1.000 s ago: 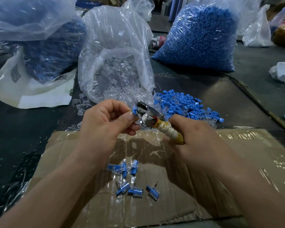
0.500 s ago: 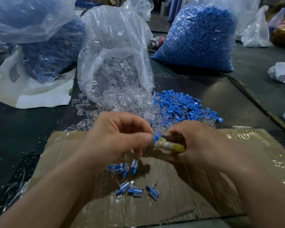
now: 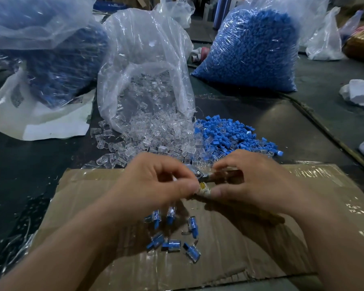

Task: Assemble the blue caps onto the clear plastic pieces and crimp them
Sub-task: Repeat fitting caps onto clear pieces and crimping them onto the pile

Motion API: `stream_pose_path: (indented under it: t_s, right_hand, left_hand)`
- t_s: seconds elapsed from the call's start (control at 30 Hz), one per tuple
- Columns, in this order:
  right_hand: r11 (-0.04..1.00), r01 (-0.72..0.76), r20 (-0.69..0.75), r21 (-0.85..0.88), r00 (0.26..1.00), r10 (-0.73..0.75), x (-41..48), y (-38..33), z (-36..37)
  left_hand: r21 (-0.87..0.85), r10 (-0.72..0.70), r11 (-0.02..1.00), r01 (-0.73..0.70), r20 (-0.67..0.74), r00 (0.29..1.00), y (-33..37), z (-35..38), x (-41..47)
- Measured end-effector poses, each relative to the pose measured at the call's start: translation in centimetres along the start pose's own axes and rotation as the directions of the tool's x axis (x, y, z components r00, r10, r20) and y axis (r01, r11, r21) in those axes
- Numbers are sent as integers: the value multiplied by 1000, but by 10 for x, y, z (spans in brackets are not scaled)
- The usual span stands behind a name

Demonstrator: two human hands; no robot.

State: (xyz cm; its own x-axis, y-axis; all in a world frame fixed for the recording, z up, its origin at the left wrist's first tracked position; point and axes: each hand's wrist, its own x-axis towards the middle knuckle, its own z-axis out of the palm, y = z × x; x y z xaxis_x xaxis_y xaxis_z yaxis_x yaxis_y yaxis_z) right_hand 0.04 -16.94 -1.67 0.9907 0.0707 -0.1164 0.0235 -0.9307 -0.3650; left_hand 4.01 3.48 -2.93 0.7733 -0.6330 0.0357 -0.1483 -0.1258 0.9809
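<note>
Where our left hand (image 3: 156,181) and right hand (image 3: 252,179) meet: low over the flat brown cardboard sheet (image 3: 303,238), with the two thumbs close together.
Right hand: our fingers wrap round the taped handles of the small metal crimping tool (image 3: 200,173). Its shiny head points toward the left hand.
Left hand: our fingers are curled in, and the thumb tip sits right by the tool's head. We cannot tell if it pinches a small piece there, as that spot is blurry.
Blue caps (image 3: 229,135): a heap of little blue plastic caps lies on the dark tabletop (image 3: 271,118), just past the right hand.
Clear plastic pieces (image 3: 156,137): a heap of small see-through pieces spills out of a big crinkly clear plastic bag (image 3: 145,49) and touches the blue heap.
Finished pieces (image 3: 173,246): a few clear pieces with blue caps on them lie loose on the cardboard, just under our hands.
Far bags: a full bag of blue caps (image 3: 252,49) stands behind on the right. On the left, a bag with blue parts (image 3: 57,66) rests on a white sheet (image 3: 46,127).
</note>
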Motion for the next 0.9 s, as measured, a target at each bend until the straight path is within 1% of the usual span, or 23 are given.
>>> stream_pose_path:
  t_s: [0.03,0.07,0.1,0.13,0.17,0.2,0.23,0.3,0.33,0.37,0.47,0.53,0.6,0.63,0.67,0.7,0.73,0.77,0.8,0.83,0.87,0.9]
  right_hand:
    - [999,-15,-67,47,998,19,0,1,-2]
    - [995,-30,-148,94,988,43,1,2,-3]
    - [989,-46,-236,141,969,78,2,5,-3]
    - [979,-61,-325,193,938,122,3,9,-4]
    - [968,-68,-409,243,897,166,5,13,-5]
    - [956,-69,-478,286,854,205,6,17,-4]
    - [943,-73,-523,325,817,243,7,21,-4]
    - [921,-92,-558,379,771,306,10,27,-4]
    - [914,-105,-561,392,760,329,11,29,-3]
    - [909,-119,-559,400,754,345,13,32,-2]
    - [912,-156,-538,380,764,356,17,37,1]
    - [921,-175,-515,349,785,344,19,38,3]
    - [942,-193,-477,274,824,307,22,38,6]
    - [955,-202,-460,218,841,283,24,37,8]
    - [965,-209,-446,158,857,259,25,37,9]
    - [971,-217,-427,104,872,241,27,36,11]
    - [972,-227,-405,54,885,229,28,35,12]
    - [971,-237,-384,2,897,220,29,34,12]
    - [967,-251,-364,-42,905,219,30,34,12]
    - [962,-264,-353,-67,908,224,31,34,13]
    - [960,-269,-349,-78,909,227,31,34,13]
    - [961,-268,-350,-75,909,226,32,34,14]
  left_hand:
    - [12,-20,1000,22,-146,989,-1,-1,2]
    - [87,-15,995,44,-306,952,-4,-3,4]
    - [215,26,973,79,-447,894,-9,-5,7]
    - [319,70,940,121,-528,846,-12,-7,9]
    - [398,107,904,157,-566,817,-15,-10,11]
    - [461,122,866,194,-571,812,-17,-12,13]
    - [530,117,816,232,-545,830,-19,-13,14]
    - [660,71,697,280,-452,889,-27,-13,16]
    - [704,59,654,276,-411,910,-29,-12,17]
    - [719,50,638,275,-395,917,-28,-12,16]
    - [698,32,660,279,-397,917,-22,-13,16]
    - [695,13,659,288,-393,920,-21,-13,16]
    - [697,40,666,266,-390,920,-22,-12,16]
    - [670,66,699,249,-407,911,-22,-11,16]
    - [582,62,778,234,-443,894,-22,-10,16]
    - [428,27,880,207,-480,877,-22,-10,16]
    - [235,-33,957,171,-498,866,-19,-11,16]
    - [60,-85,990,131,-488,868,-16,-12,15]
    - [-88,-137,990,108,-458,879,-15,-12,15]
    - [-224,-193,969,106,-414,889,-14,-12,14]
    - [-343,-243,933,114,-363,900,-12,-11,14]
    - [-425,-270,898,118,-320,908,-11,-11,14]
